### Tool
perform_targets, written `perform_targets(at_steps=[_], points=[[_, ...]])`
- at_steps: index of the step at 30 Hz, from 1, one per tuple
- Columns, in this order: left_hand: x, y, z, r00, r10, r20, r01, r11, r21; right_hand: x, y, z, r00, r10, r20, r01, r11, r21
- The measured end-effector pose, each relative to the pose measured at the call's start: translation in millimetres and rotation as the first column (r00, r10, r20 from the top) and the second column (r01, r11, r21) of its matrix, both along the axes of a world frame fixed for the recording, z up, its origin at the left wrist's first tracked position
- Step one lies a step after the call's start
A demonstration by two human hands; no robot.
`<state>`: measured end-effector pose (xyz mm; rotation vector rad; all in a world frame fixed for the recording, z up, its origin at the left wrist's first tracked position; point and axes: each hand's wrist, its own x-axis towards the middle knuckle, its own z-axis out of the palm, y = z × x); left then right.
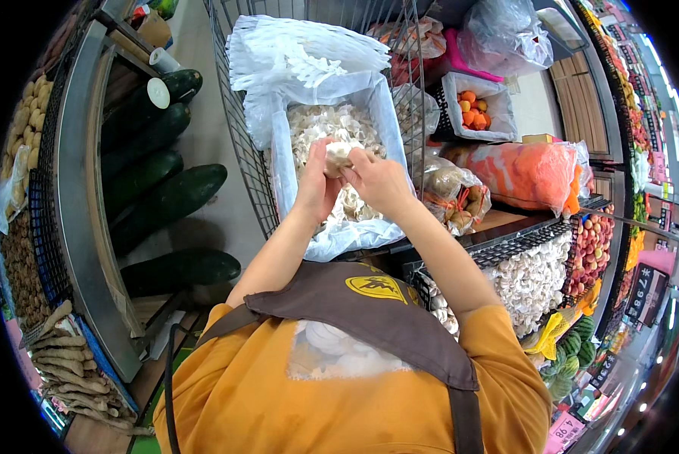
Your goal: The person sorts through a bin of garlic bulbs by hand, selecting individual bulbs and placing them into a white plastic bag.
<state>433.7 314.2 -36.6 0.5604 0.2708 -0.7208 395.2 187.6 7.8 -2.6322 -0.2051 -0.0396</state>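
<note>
A whitish garlic bulb (339, 154) is held between my two hands, above a lined bin. My left hand (318, 187) cups it from the left and below. The fingers of my right hand (376, 179) pinch its right side. Beneath them, the bin with a pale plastic liner (393, 116) holds a heap of papery garlic skins (339, 122); whether whole bulbs lie in it, I cannot tell. This bin rests in a wire cart (240, 142). White foam netting (299, 48) is piled at its far end.
Dark green winter melons (169, 201) lie on the left. To the right are bagged potatoes (455, 196), a wrapped orange bundle (521, 173) and a lined basket of orange fruit (474, 112). A garlic display (535, 278) stands near my right elbow, with yam-like roots (72, 369) at lower left.
</note>
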Motion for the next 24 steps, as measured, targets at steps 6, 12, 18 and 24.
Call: perform_targets(at_steps=[6, 12, 18, 24], points=[[-10, -11, 3, 0.966, 0.006, 0.26, -0.074, 0.964, 0.255, 3, 8, -31, 0.987, -0.102, 0.126, 0.117, 0.986, -0.116], [-15, -18, 6, 0.953, 0.151, 0.263, -0.227, 0.93, 0.289, 13, 6, -55, 0.888, -0.458, 0.031, 0.429, 0.853, 0.297], [-4, -8, -19, 0.921, 0.091, 0.378, -0.243, 0.894, 0.376, 12, 10, -13, 0.937, -0.217, -0.274, 0.218, 0.976, -0.029], [-3, -10, -7, 0.92, 0.145, 0.364, -0.273, 0.904, 0.33, 7, 19, -36, 0.959, -0.258, -0.114, 0.278, 0.933, 0.228]])
